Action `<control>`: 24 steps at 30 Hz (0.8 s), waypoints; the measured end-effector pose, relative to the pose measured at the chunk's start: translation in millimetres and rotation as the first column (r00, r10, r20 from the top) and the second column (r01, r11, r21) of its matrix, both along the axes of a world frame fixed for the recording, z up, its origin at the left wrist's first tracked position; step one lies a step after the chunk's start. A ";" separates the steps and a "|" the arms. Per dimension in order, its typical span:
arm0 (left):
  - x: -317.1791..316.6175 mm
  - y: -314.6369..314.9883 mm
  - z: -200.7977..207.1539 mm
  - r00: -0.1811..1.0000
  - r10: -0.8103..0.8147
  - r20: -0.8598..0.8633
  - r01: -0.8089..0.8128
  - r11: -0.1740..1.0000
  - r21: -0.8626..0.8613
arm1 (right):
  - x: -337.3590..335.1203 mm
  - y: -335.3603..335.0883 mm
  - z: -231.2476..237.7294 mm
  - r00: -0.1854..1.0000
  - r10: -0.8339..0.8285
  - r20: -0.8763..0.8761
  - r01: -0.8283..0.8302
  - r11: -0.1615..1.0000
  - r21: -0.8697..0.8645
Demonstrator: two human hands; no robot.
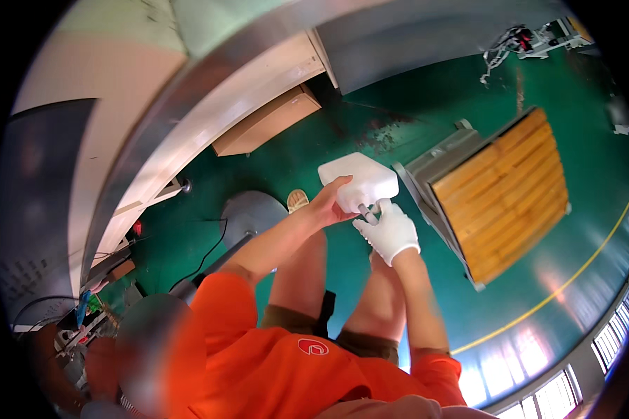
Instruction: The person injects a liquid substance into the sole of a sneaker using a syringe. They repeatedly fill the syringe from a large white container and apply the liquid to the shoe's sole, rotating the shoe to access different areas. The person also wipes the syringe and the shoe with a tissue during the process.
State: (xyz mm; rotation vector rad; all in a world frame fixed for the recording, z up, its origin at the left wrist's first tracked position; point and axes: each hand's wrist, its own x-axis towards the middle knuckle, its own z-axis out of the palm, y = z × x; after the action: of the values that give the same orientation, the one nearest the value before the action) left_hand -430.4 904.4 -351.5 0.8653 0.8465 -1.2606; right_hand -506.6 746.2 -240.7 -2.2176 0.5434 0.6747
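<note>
At the right hand's (391, 230) 11 o'clock, white jug (374, 181), neck (365, 212) pointing 5 o'clock. Left hand (331, 203) grips the jug's 7 o'clock side; gloved right is nearer the neck, fingers curled round it.

The left forearm (279, 243) slants up and rightward to a bare left hand (334, 201), thumb (340, 182) stretched forward and fingers curled beneath. The right forearm (425, 302) rises steeply, leaning left, to a right hand (391, 233) in a white glove (400, 241), thumb and fingers bent inward as in a pinch. Both hands sit close together before the body.
</note>
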 end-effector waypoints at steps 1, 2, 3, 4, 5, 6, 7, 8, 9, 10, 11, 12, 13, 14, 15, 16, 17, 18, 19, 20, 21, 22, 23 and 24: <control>10.4 4.8 -38.3 0.999 -0.028 -0.028 0.028 1.000 -0.004 | 20.6 -2.1 -22.0 0.976 0.146 -0.159 -0.144 0.989 0.027; 22.2 5.0 -64.3 0.997 -0.056 -0.049 0.056 0.998 -0.006 | 43.5 -2.3 -39.3 0.934 0.228 -0.274 -0.212 0.973 0.088; 25.5 5.9 -87.6 1.000 -0.022 -0.003 0.022 1.000 -0.005 | 60.5 3.0 -61.8 0.908 0.287 -0.305 -0.284 0.957 0.053; 35.4 7.7 -120.1 1.000 -0.027 0.000 0.026 0.996 -0.081 | 76.0 6.9 -89.8 0.878 0.342 -0.336 -0.357 0.934 0.019; 43.3 12.0 -152.0 1.000 -0.026 0.002 0.026 0.987 -0.157 | 87.5 12.2 -123.5 0.872 0.380 -0.309 -0.408 0.913 -0.029; 52.4 16.7 -182.8 1.000 -0.026 0.003 0.026 0.972 -0.231 | 104.0 15.6 -155.2 0.845 0.447 -0.294 -0.490 0.867 -0.091; 64.2 15.8 -206.5 0.999 -0.019 -0.036 0.009 0.962 -0.272 | 123.8 19.0 -184.1 0.814 0.502 -0.291 -0.558 0.816 -0.151; 72.4 15.0 -225.7 0.999 -0.034 -0.023 0.026 0.961 -0.275 | 141.0 24.9 -200.5 0.774 0.561 -0.295 -0.625 0.751 -0.212; 80.9 14.6 -243.8 0.999 -0.049 -0.009 0.045 0.960 -0.277 | 153.9 27.2 -213.6 0.754 0.575 -0.317 -0.649 0.726 -0.227; 87.7 15.8 -261.6 0.998 -0.061 -0.008 0.057 0.959 -0.278 | 167.4 28.3 -215.0 0.728 0.591 -0.348 -0.677 0.698 -0.232; 95.5 14.2 -269.6 0.993 -0.115 0.006 0.111 0.940 -0.322 | 177.8 27.7 -220.9 0.688 0.634 -0.352 -0.721 0.650 -0.239; 101.1 18.1 -282.4 0.996 -0.074 -0.047 0.049 0.916 -0.397 | 185.4 29.1 -223.8 0.639 0.682 -0.357 -0.768 0.593 -0.241; 119.0 29.3 -290.8 0.924 -0.377 0.069 0.378 0.867 -0.326 | 194.6 29.5 -217.5 0.547 0.724 -0.420 -0.834 0.511 -0.207; 141.0 38.7 -292.7 0.743 -0.648 0.167 0.668 0.711 -0.219 | 196.1 27.4 -208.9 0.582 0.679 -0.448 -0.812 0.518 -0.270; 150.3 39.3 -286.9 0.454 -0.754 0.474 0.755 0.608 0.244 | 197.0 23.6 -209.1 0.571 0.707 -0.417 -0.820 0.507 -0.265; 157.7 37.0 -274.4 0.023 -0.826 0.563 0.581 0.470 0.665 | 196.5 21.0 -211.0 0.568 0.725 -0.389 -0.823 0.510 -0.251; 162.2 38.8 -266.7 -0.440 -0.764 0.471 0.273 0.386 0.881 | 194.8 22.5 -210.9 0.618 0.703 -0.352 -0.786 0.573 -0.234; 166.9 41.3 -259.5 -0.683 -0.727 0.077 -0.251 0.332 0.909 | 192.6 25.1 -210.3 0.667 0.673 -0.320 -0.743 0.634 -0.215; 181.0 39.4 -260.7 -0.715 -0.660 -0.231 -0.536 0.304 0.788 | 194.3 32.8 -207.6 0.661 0.644 -0.385 -0.745 0.625 -0.233; 203.5 43.7 -273.6 -0.657 -0.574 -0.489 -0.688 0.190 0.700 | 193.5 35.9 -208.6 0.654 0.636 -0.410 -0.750 0.619 -0.236; 229.3 52.1 -292.0 -0.538 -0.454 -0.710 -0.803 0.020 0.596 | 193.4 38.1 -209.3 0.645 0.633 -0.428 -0.757 0.607 -0.243; 255.5 64.6 -309.7 -0.445 -0.313 -0.839 -0.855 -0.131 0.502 | 194.0 38.7 -210.3 0.636 0.633 -0.442 -0.765 0.592 -0.254; 280.7 72.8 -323.5 -0.410 -0.190 -0.892 -0.857 -0.255 0.448 | 192.7 34.5 -216.3 0.607 0.675 -0.420 -0.792 0.555 -0.255; 302.8 75.3 -329.4 -0.440 -0.166 -0.883 -0.815 -0.340 0.470 | 190.6 28.1 -221.7 0.619 0.666 -0.417 -0.784 0.562 -0.266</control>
State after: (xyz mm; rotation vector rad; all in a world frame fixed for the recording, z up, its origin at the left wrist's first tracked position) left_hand -127.6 979.7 -680.9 -1.7975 1.0066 -0.1845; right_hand -316.0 774.3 -462.4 -2.7915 -0.2094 1.4312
